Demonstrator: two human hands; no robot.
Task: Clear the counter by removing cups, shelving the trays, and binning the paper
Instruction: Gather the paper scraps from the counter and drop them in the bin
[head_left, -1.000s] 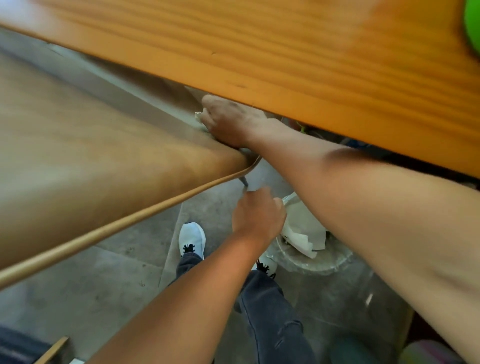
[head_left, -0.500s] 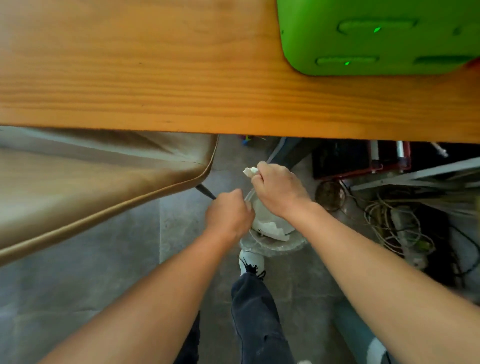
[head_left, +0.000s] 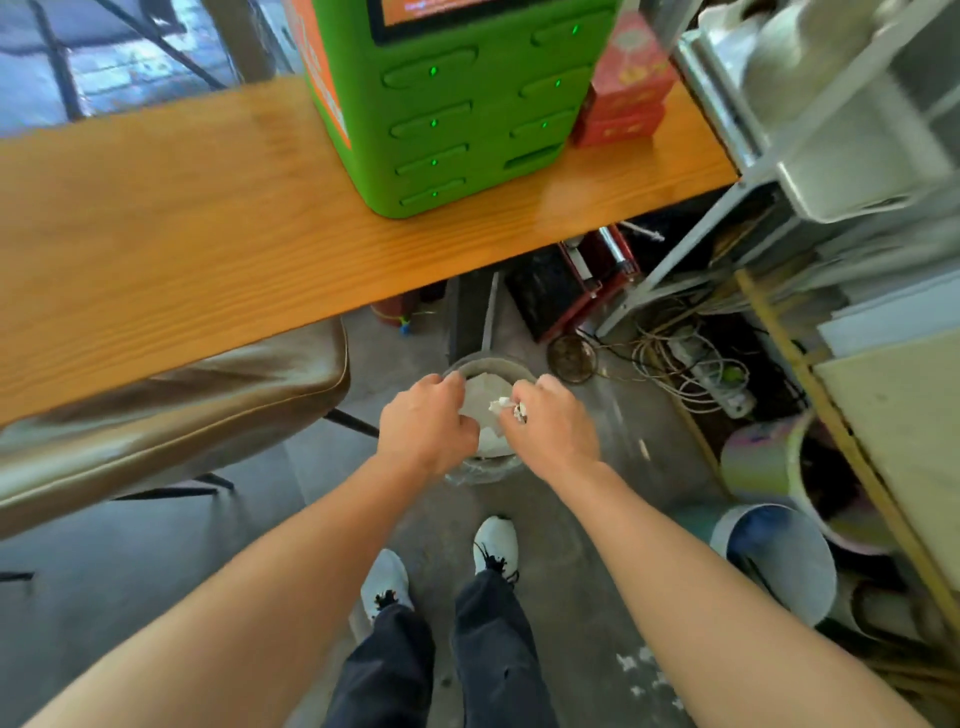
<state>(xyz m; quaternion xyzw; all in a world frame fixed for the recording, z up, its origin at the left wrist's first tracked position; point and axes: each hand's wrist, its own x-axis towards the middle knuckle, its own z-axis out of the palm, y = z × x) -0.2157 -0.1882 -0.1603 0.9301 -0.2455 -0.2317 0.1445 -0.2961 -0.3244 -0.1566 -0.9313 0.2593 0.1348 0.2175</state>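
right hand (head_left: 550, 428): clenched on paper (head_left: 503, 405) (crumpled) | left hand (head_left: 426, 428): curled, contents unclear | over bin (head_left: 470, 366)

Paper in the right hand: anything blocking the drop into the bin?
Nothing visible does. The right hand holds the crumpled paper directly above the open bin, which already has paper inside. The left hand is at the rim, beside the drop path.

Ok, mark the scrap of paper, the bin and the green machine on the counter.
scrap of paper (head_left: 503, 404), head view, on the white crumple at the right hand's fingertips.
bin (head_left: 488, 362), head view, on its far rim.
green machine (head_left: 457, 130), head view, on its slotted front face.
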